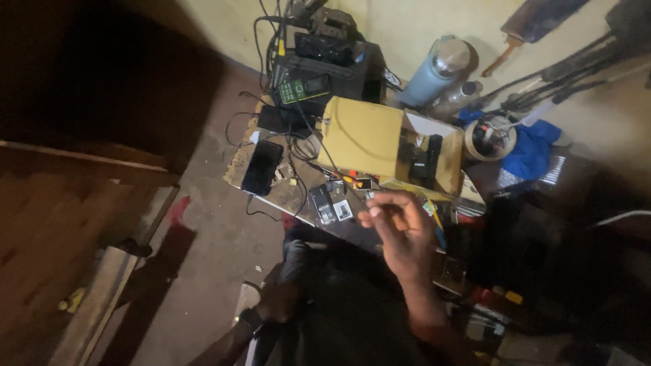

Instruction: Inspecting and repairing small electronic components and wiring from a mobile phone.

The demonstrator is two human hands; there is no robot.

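Note:
My right hand (pixel 397 227) is raised just over the near edge of a small cluttered work table (pixel 237 169), its fingers curled in against the thumb with nothing visible between them. Right below its fingertips lie a small dark keypad phone (pixel 322 203) and a little white card (pixel 343 210). A black smartphone (pixel 261 167) lies face up at the table's left side. My left hand (pixel 277 305), with a dark watch (pixel 251 318) on the wrist, rests low on my dark-trousered knee in dim light, so its fingers are hard to make out.
A yellow box (pixel 363 135) carrying black parts (pixel 424 159) fills the table's middle. Behind it stand black equipment (pixel 329 61), a green-lit keypad phone (pixel 298 89), tangled cables and a pale blue flask (pixel 434 71). A tape roll (pixel 488 139) and blue cloth (pixel 532 149) lie right. Wooden boards (pixel 68 237) lie left.

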